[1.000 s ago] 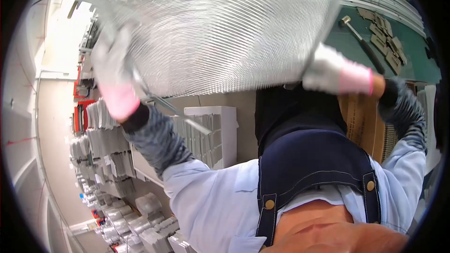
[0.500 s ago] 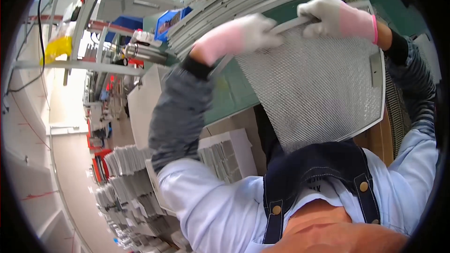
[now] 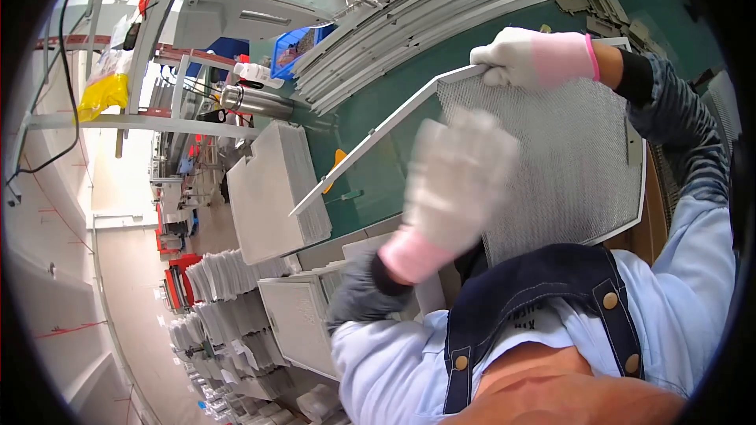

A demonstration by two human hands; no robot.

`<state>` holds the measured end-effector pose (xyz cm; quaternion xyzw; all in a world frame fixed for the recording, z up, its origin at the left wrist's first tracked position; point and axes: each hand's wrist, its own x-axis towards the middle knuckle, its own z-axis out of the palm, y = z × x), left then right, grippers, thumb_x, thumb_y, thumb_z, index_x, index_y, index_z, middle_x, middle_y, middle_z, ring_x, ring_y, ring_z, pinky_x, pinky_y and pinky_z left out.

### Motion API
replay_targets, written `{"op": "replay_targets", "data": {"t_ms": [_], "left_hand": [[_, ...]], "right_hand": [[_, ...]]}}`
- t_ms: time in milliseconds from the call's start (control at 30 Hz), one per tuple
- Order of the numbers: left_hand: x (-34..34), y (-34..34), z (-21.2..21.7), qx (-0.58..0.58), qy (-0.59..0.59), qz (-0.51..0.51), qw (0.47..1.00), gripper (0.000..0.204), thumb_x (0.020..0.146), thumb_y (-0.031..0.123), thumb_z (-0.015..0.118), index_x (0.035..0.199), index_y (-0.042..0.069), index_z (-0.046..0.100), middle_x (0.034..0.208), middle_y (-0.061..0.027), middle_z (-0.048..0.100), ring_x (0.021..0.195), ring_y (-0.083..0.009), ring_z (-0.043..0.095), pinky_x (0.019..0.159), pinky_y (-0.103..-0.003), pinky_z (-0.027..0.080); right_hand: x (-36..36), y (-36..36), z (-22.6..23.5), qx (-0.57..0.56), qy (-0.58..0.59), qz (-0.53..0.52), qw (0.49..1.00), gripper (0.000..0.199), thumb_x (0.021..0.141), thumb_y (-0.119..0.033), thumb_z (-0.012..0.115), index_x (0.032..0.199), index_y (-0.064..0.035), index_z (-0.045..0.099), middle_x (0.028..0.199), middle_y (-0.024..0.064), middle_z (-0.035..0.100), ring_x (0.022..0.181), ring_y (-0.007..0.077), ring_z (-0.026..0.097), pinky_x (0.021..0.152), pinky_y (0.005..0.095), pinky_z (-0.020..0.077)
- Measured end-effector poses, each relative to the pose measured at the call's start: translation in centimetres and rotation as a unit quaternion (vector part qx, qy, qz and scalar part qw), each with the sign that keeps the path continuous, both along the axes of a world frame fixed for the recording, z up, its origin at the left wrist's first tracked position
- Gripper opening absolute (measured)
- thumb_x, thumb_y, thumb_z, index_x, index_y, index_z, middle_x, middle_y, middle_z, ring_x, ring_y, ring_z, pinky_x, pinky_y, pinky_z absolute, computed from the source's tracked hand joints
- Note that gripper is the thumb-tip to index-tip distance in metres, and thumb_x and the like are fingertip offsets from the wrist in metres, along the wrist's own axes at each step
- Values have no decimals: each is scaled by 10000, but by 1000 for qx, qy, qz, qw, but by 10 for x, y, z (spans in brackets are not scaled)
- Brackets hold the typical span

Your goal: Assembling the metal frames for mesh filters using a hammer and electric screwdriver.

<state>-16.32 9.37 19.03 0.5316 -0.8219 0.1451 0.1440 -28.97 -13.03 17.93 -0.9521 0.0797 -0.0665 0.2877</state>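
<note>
A rectangular metal mesh filter with a thin silver frame lies tilted over the green bench in front of me. My right hand, in a white and pink glove, grips the filter's upper frame edge. My left hand, gloved the same way and blurred by motion, hovers flat over the mesh's left part with its fingers spread and nothing in it. My blue apron bib hides the filter's lower edge.
A stack of similar filters stands at the bench's left end, with more stacks and another filter below it. Long metal rails lie along the far side. A steel flask, a blue bin and a yellow bag sit further left.
The filter came down from overhead to the bench. My left hand let go of its top edge and moved down across the mesh. My right hand kept its grip.
</note>
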Motion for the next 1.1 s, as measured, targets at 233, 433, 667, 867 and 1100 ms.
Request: {"op": "replay_targets", "data": {"t_ms": [233,433,667,867,1100], "left_hand": [[36,5,-84,29,267,-38,962,470,708,105,728,1158,57,601,1232,-150,572,1119,-253,576,948,-413,464],[53,-44,-85,115,807,45,577,531,879,19,554,1375,-16,369,1349,-144,450,1188,-250,498,1034,-344,380],[109,9,-144,-35,811,82,578,391,975,101,419,1332,-37,340,1360,-181,458,1237,-275,465,1069,-389,363],[155,31,-206,-18,693,215,688,381,1002,148,369,1318,-61,410,1308,-184,506,1210,-231,490,1042,-318,371],[170,-22,-101,-94,754,21,650,619,952,571,359,1272,45,421,1277,-143,480,1209,-270,462,1105,-404,283]], "right_hand": [[11,-19,-10,140,87,-45,985,271,774,-140,705,899,66,581,739,131,619,681,196,635,594,320,499],[45,3,-10,23,-7,43,999,319,684,-165,698,906,40,594,758,147,611,705,259,622,664,375,493],[-39,58,-87,-177,-183,48,966,930,577,-188,817,1391,-100,375,1308,218,431,1176,384,454,954,508,419],[-92,133,-155,-289,-119,23,950,518,737,-163,653,1226,-85,501,1217,183,488,1179,324,484,1002,502,394],[-75,55,-69,-226,-333,-144,904,279,759,-9,635,1037,-22,636,935,114,650,862,235,660,756,314,553]]}}
